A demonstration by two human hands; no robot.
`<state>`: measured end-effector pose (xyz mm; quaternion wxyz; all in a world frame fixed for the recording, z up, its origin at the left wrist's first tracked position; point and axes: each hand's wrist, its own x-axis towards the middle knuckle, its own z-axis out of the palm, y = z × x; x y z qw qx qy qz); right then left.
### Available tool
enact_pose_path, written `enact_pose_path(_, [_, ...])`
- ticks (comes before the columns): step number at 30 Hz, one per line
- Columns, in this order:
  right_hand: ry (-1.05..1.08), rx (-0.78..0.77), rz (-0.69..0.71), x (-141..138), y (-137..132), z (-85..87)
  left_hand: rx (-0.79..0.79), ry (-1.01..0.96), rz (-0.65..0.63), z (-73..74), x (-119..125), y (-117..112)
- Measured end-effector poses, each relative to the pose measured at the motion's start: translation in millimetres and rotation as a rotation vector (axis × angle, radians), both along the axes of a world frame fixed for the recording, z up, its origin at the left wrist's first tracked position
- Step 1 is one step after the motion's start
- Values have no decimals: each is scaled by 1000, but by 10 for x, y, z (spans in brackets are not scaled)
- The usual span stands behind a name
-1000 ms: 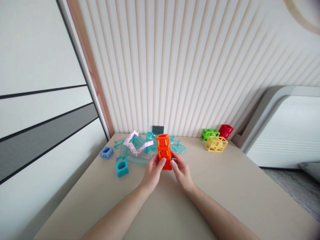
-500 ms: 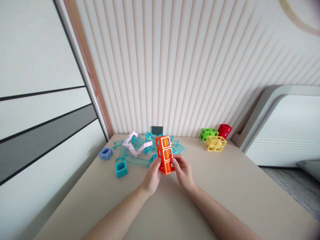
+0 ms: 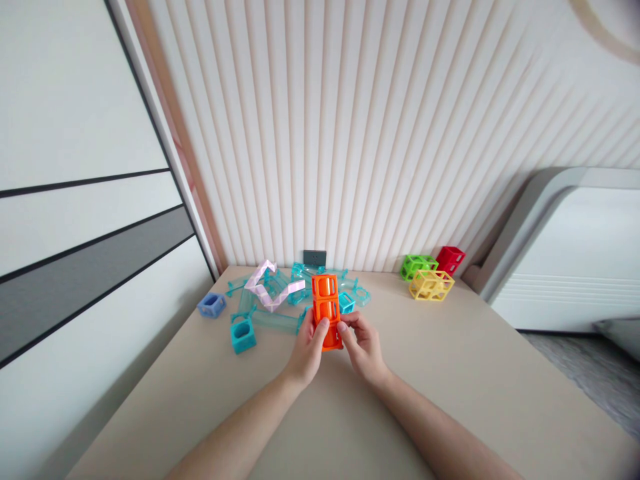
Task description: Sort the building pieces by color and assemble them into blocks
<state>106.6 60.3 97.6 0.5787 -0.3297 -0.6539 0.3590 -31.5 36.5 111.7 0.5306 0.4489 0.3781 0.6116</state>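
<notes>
An orange open-frame tower block (image 3: 326, 300) stands upright above the beige table (image 3: 450, 387), gripped at its lower end from both sides. My left hand (image 3: 306, 353) has its thumb on the front face. On the right side my right hand (image 3: 363, 343) pinches the same piece. Right behind the block lies a heap of clear teal track pieces (image 3: 280, 297) with a pale pink zigzag piece (image 3: 267, 285) on top.
A teal cube (image 3: 243, 335) and a blue cube (image 3: 212, 305) lie at the left of the heap. Yellow (image 3: 431, 285), green (image 3: 416, 267) and red (image 3: 451, 259) frame blocks sit at the back right. A ribbed wall with a grey socket (image 3: 315, 257) stands behind.
The orange block has been turned in my hands, from showing a corner to facing me squarely. Both hands stayed on its lower end.
</notes>
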Motion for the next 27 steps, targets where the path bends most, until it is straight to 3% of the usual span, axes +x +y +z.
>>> enact_pose_path(18, [-74,113,-1,16,-61,84,55,190,-16,64,-67,5])
enact_pose_path(27, [-103,2,0,-18,-7,62,56,201,125,4,-29,35])
